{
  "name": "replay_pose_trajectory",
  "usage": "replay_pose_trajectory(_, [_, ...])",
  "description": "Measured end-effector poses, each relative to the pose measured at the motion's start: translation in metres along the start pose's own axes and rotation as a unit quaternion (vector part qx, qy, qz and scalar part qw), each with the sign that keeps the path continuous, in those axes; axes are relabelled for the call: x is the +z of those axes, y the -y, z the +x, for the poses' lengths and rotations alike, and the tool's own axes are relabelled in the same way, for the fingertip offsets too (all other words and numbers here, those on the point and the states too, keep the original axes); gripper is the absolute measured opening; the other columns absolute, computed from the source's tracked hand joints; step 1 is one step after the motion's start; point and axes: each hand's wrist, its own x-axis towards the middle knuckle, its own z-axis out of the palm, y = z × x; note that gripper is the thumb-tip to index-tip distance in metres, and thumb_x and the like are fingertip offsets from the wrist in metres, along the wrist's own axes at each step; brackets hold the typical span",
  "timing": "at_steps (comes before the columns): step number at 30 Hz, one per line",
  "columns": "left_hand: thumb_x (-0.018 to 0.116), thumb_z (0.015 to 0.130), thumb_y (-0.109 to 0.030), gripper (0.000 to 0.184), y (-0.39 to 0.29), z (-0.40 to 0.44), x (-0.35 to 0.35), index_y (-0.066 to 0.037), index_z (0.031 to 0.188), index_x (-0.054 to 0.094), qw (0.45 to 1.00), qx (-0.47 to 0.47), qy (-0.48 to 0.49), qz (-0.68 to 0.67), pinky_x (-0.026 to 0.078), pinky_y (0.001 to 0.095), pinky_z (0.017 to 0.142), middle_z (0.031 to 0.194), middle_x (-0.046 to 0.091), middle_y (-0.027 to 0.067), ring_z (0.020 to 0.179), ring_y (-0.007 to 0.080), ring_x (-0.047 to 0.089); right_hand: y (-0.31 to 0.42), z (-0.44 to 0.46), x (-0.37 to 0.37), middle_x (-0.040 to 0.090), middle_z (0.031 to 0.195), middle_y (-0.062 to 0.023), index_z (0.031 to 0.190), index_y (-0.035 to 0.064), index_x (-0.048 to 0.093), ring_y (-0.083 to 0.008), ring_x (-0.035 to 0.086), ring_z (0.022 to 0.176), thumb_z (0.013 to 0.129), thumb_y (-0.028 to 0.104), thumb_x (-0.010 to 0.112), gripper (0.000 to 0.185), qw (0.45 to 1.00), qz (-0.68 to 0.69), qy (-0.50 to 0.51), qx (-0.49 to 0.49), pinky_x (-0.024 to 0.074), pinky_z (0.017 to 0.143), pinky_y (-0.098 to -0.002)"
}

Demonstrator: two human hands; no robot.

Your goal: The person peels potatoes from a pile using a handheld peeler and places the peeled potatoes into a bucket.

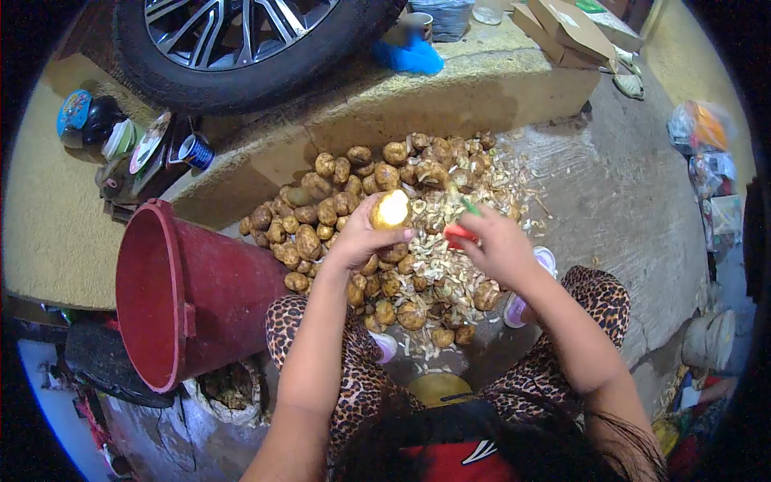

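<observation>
My left hand (365,237) is wrapped round a partly peeled potato (392,210), whose pale flesh shows brightly on top. To its right, my right hand (499,247) grips a peeler (461,234) with red and green parts; its far end is blurred. The peeler and the potato are apart. Beneath and beyond both hands, brown unpeeled potatoes (307,241) lie heaped on the floor. Pale peelings (438,273) are scattered among them and to their right.
A large red bucket (229,281) leans at the left, beside my leg. Behind the heap runs a concrete ledge (450,100) bearing a car wheel (249,48), a blue plastic bag (409,58) and a cardboard box (566,32). A sack (229,394) stands below the bucket.
</observation>
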Motion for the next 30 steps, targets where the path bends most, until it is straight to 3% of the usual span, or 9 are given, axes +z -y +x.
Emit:
replay_pose_trajectory(4, [0.076,0.062,-0.008,0.064,0.003,0.002,-0.001,-0.004,0.117,0.042,0.995,-0.069,0.026,-0.073,0.045,0.0199,0.061,0.088,0.055,-0.0007,0.076,0.0089,0.054,-0.028,0.014,-0.018,0.057,0.072,-0.0121,0.086,0.0104,0.056,-0.0357,0.055,0.063,0.076,0.022,0.059,0.016,0.994,-0.059,-0.027,0.092,0.046,0.057,-0.0418])
replay_pose_trajectory(6, [0.076,0.062,-0.007,0.066,0.005,0.001,0.004,-0.004,0.119,0.041,0.997,-0.038,0.045,-0.039,0.045,0.0211,0.064,0.091,0.055,-0.0009,0.079,0.0088,0.054,-0.039,0.024,-0.028,0.059,0.065,-0.0074,0.083,0.0076,0.057,-0.0228,0.057,0.055,0.079,0.025,0.06,0.018,0.971,0.165,-0.045,0.169,0.0455,0.051,-0.0328])
replay_pose_trajectory(8, [0.075,0.062,-0.006,0.067,0.005,-0.003,0.01,-0.003,0.12,0.041,0.997,-0.033,0.063,-0.021,0.045,0.0224,0.071,0.096,0.055,-0.0006,0.084,0.009,0.053,-0.042,0.034,-0.037,0.059,0.065,-0.0042,0.082,0.0064,0.056,-0.0142,0.056,0.053,0.081,0.026,0.059,0.019,0.865,0.414,-0.029,0.283,0.0444,0.047,-0.0281])
replay_pose_trajectory(9, [0.075,0.062,-0.006,0.067,0.001,-0.007,0.015,-0.002,0.12,0.042,0.996,-0.042,0.071,-0.019,0.044,0.0229,0.076,0.1,0.055,-0.0001,0.088,0.0092,0.053,-0.042,0.037,-0.04,0.058,0.066,-0.0007,0.083,0.005,0.056,-0.0061,0.054,0.053,0.083,0.025,0.059,0.02,0.834,0.493,-0.039,0.245,0.0445,0.046,-0.0223])
replay_pose_trajectory(13, [0.076,0.059,-0.003,0.072,0.004,-0.006,0.02,-0.001,0.122,0.041,0.994,-0.029,0.105,0.022,0.04,0.0266,0.089,0.109,0.053,-0.0002,0.097,0.0107,0.051,-0.029,0.045,-0.041,0.06,0.075,-0.0013,0.088,0.0061,0.055,-0.0066,0.056,0.057,0.077,0.016,0.066,0.019,0.726,0.625,-0.046,0.284,0.0476,0.049,-0.0186])
replay_pose_trajectory(17, [0.079,0.057,-0.004,0.073,0.004,-0.006,0.03,-0.001,0.119,0.041,0.992,0.021,0.097,0.072,0.043,0.027,0.084,0.105,0.055,0.002,0.094,0.0125,0.053,-0.017,0.054,-0.026,0.061,0.077,-0.0017,0.09,0.005,0.056,-0.0101,0.059,0.07,0.072,0.011,0.07,0.024,0.726,0.658,-0.02,0.198,0.0495,0.062,-0.0228])
replay_pose_trajectory(25, [0.075,0.055,-0.007,0.067,0.004,-0.01,0.027,-0.004,0.115,0.045,0.983,0.027,0.09,0.16,0.043,0.0271,0.083,0.101,0.056,0.004,0.09,0.0129,0.054,-0.002,0.062,-0.016,0.062,0.08,-0.0028,0.095,0.0039,0.057,-0.0109,0.059,0.073,0.068,0.01,0.072,0.031,0.844,0.503,0.054,0.177,0.0481,0.07,-0.0263])
replay_pose_trajectory(28, [0.075,0.053,-0.007,0.068,-0.005,-0.012,0.018,-0.004,0.115,0.046,0.962,0.041,0.104,0.248,0.042,0.0263,0.083,0.099,0.054,0.0023,0.09,0.0118,0.052,-0.01,0.064,-0.016,0.062,0.075,-0.0033,0.086,0.0038,0.058,-0.0102,0.059,0.065,0.068,0.012,0.072,0.025,0.833,0.512,-0.062,0.199,0.0499,0.058,-0.0263])
replay_pose_trajectory(30, [0.075,0.053,-0.007,0.067,-0.004,-0.015,0.015,-0.005,0.114,0.046,0.958,0.063,0.099,0.263,0.041,0.0257,0.082,0.096,0.053,0.0018,0.088,0.0119,0.051,-0.057,0.074,-0.019,0.061,0.072,-0.0041,0.085,0.0035,0.056,-0.0118,0.059,0.06,0.074,0.012,0.067,0.018,0.898,0.33,-0.229,0.179,0.0496,0.051,-0.0248])
